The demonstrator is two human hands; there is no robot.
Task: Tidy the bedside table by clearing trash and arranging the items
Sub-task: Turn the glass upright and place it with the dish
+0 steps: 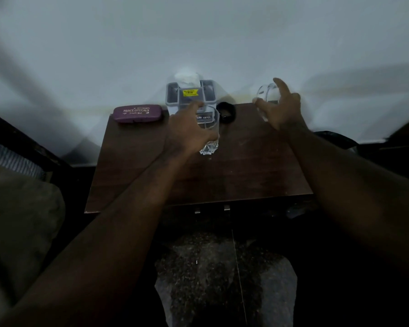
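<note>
The left hand [187,131] is curled around a clear tumbler [209,138], fingers wrapped over the side nearest the person, so the rim shows past the fingertips and the faceted base sticks out below the palm; whether that base touches the wooden table [246,171] cannot be told. The right hand [283,109] holds a second glass [266,93] between thumb and loosely spread, bent fingers; this glass is blurred and tilted, near the table's far right corner. A grey holder [190,96] with a yellow sticker stands just beyond the left hand. A purple spectacle case [137,113] lies to its left, and a black round object [226,112] sits between the two hands.
</note>
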